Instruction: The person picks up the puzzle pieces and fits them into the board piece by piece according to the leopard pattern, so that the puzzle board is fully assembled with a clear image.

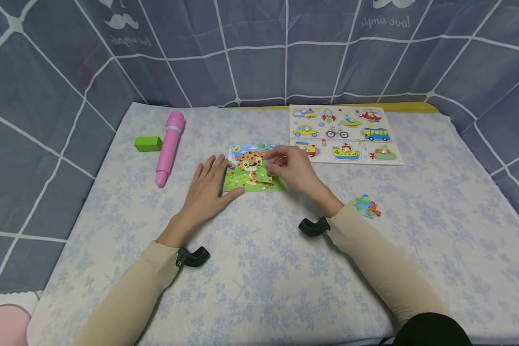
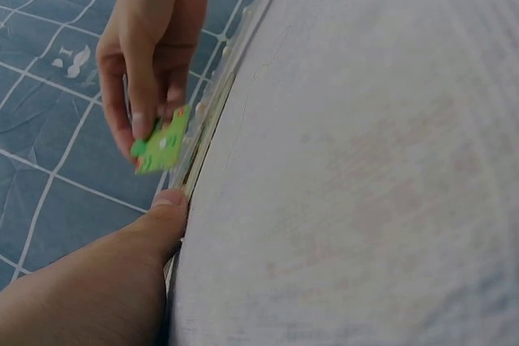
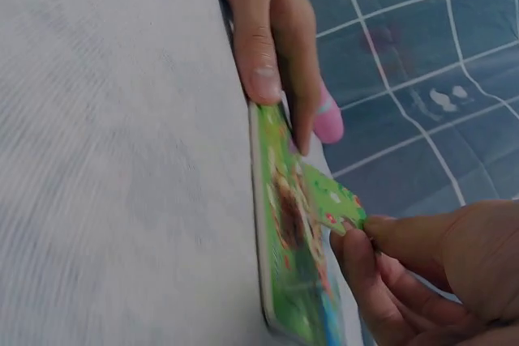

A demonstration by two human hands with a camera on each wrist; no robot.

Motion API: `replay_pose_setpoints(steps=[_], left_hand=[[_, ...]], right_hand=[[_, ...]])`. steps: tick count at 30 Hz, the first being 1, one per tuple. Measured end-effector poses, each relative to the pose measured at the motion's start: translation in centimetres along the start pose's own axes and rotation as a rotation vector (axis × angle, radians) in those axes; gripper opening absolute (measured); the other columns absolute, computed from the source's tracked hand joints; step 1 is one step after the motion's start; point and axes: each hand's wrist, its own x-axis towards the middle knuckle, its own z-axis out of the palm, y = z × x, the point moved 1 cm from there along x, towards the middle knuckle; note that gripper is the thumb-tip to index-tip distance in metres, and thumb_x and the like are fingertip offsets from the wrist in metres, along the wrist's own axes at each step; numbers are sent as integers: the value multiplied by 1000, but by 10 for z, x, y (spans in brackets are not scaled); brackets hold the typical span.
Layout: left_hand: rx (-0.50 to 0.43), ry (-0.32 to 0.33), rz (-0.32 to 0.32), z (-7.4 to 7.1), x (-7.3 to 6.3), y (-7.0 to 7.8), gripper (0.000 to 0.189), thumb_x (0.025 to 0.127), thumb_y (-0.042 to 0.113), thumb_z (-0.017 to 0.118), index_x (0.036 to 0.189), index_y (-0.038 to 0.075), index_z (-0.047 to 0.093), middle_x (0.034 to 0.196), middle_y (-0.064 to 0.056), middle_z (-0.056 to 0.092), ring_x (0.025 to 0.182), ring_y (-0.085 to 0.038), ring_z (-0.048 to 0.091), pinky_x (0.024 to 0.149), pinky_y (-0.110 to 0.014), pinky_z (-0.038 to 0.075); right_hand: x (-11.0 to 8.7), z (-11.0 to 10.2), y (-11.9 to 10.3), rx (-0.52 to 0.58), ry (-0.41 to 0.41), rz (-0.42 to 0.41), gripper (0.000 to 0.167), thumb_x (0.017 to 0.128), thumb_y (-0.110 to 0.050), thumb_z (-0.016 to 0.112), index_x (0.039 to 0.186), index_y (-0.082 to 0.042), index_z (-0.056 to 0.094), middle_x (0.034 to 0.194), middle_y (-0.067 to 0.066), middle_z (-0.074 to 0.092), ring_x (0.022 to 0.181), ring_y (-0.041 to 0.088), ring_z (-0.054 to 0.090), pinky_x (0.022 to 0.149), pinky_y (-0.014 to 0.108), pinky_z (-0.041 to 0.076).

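Right hand (image 1: 294, 168) pinches a green puzzle piece (image 3: 331, 200) over the leopard board (image 1: 252, 168) (left hand (image 1: 209, 185) flat, steadying it), best lowered level.

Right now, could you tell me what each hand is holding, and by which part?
The right hand pinches a green puzzle piece by its edge. The left hand holds nothing; it rests flat against the leopard puzzle board.

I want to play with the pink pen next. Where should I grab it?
Grab the pink pen round its straight middle, reaching down from above. It lies flat on the table with its thick end pointing away, so fingers fit either side. The green block sits to its left, apart from it, and your left hand is nearest.
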Motion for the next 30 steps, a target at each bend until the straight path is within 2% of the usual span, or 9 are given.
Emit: replay_pose_setpoints(steps=[10,19,24,30], left_hand=[[2,-19,-7,-2,0,2,98,99,63,61,167,3,25,176,-14,21,165,-34,10,134,-55,3],[12,-33,-16,-4,0,4,98,99,65,59,167,3,25,176,-14,20,165,-33,10,134,-54,3],[10,-33,-16,-3,0,4,98,100,65,59,167,3,25,176,-13,20,165,-33,10,134,-54,3],[13,-30,-16,-3,0,3,98,100,64,60,167,3,24,176,-14,20,165,-34,10,134,-54,3]], right_hand=[[21,40,-13,-71,28,-68,11,97,-5,74,107,0,77,93,12,78,84,23,75,79,33,61],[25,61,-16,-112,11,-80,8,93,-4,79,101,-1,78,88,8,78,76,17,72,71,25,58],[23,61,-16,-122,-3,-104,8,93,-2,78,101,-1,78,89,9,77,79,17,72,72,25,59],[15,45,-15,-130,25,-112,8,95,-4,77,103,-2,77,89,7,75,80,18,69,72,29,57]])
